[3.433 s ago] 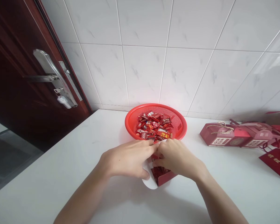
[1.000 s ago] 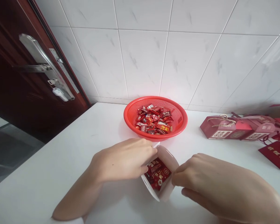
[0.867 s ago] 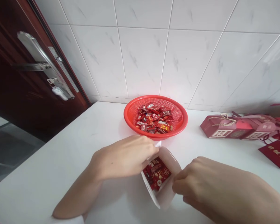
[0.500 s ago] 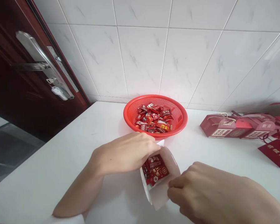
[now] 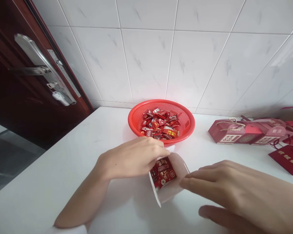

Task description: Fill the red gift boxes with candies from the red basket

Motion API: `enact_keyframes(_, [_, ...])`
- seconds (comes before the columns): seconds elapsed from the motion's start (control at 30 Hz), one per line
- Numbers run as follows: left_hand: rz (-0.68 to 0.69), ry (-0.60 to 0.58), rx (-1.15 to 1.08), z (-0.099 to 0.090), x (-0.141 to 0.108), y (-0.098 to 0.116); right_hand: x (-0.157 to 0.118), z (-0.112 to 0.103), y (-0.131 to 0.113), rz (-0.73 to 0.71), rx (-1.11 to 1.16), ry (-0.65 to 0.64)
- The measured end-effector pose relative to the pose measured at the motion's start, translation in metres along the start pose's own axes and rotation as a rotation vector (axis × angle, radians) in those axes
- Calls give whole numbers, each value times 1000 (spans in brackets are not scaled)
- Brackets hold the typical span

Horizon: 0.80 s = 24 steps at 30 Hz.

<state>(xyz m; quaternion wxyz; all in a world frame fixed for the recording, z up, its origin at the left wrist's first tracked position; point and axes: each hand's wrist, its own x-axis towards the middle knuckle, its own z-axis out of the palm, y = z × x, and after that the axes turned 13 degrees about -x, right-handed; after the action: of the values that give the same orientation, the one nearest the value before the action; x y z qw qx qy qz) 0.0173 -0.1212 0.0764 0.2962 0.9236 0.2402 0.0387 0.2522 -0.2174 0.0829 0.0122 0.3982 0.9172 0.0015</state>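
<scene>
A small open paper candy box (image 5: 180,165), white inside, stands on the white tabletop with its flaps up. Inside it lie red wrapped packets (image 5: 167,175) with gold print. My left hand (image 5: 134,159) reaches over the box's left side, its fingers curled down on the far-left rim; the fingertips are partly hidden. At the right flap is my right hand (image 5: 224,187), fingers stretched out and thumb apart, its fingertips against or very near the paper. Just beyond the box sits a red plastic basket (image 5: 189,130) full of wrapped candies (image 5: 161,122).
Folded pink gift boxes (image 5: 234,131) with rope handles lie at the right, beside dark red pieces (image 5: 286,159) with gold lettering. A tiled wall (image 5: 146,58) bounds the table (image 5: 92,130) at the back. The dark red door (image 5: 12,97) stands left.
My right hand has loosened from a closed grip on the near-right flap and spread its fingers. That near flap has folded inward. My left hand stays on the box.
</scene>
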Motion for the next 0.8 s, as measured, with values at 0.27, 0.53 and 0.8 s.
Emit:
enact_keyframes(0.27, [123,19,-6,1,2,-10,-1,0,9,24,-88,211])
enact_keyframes(0.53, [225,103,19,2,-4,-6,32,-2,62,73,196,242])
enact_keyframes(0.8, [127,-37,-36,5,11,-17,114,54,104,446,221,256])
